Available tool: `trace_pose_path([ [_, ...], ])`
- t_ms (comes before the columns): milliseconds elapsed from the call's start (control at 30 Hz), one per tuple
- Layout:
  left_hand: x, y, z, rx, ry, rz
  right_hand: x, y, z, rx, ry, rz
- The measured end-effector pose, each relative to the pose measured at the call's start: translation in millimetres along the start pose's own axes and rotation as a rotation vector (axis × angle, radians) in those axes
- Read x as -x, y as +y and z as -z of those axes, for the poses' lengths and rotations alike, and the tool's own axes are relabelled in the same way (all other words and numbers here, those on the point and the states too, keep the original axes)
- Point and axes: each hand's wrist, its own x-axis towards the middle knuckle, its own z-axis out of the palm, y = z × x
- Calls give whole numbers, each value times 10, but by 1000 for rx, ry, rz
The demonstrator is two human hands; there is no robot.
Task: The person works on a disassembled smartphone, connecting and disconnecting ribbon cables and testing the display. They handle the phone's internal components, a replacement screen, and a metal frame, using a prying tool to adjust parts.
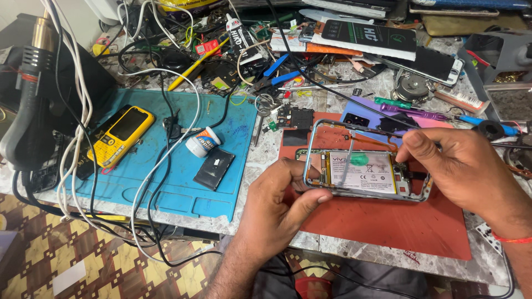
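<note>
An opened smartphone [363,173] with its back removed shows a white battery and circuit parts. It is held just above a red work mat [388,221]. A thin silver frame [321,130] is lifted off its left end. My left hand [277,205] grips the phone's left end, thumb on the lower edge. My right hand [465,171] holds the phone's right end, fingers at the top right corner. A thin ribbon strip [346,160] crosses the battery.
A blue mat [166,182] on the left carries a yellow keypad phone [119,134], a small white tub [200,142] and a dark flat part [214,169]. White and black cables [160,166] cross it. A hot air tool [27,99] stands far left. Screwdrivers, tweezers and phone parts crowd the back.
</note>
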Motion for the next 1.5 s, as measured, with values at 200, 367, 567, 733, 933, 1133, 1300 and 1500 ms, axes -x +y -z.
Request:
trace_pose_path([
  [200,5,8,4,25,-3,20,-17,99,-20,11,-20,-51],
  [367,-16,23,9,9,-6,27,-42,210,-31,-74,-43,-42],
  [567,-28,59,3,9,-15,-10,-57,214,-33,-168,-17,62],
  [733,-54,85,8,26,-18,72,-60,241,-24,-250,-61,102],
  [933,-104,91,-21,128,14,117,-127,426,7,-256,-287,-78],
  [1133,-116,106,-50,201,21,119,-122,506,33,-531,-371,-45],
  [1300,-140,114,-100,162,16,157,-120,410,52,-551,-344,-17],
  [1500,-155,120,-134,17,-18,219,-122,387,73,-463,-334,14],
])
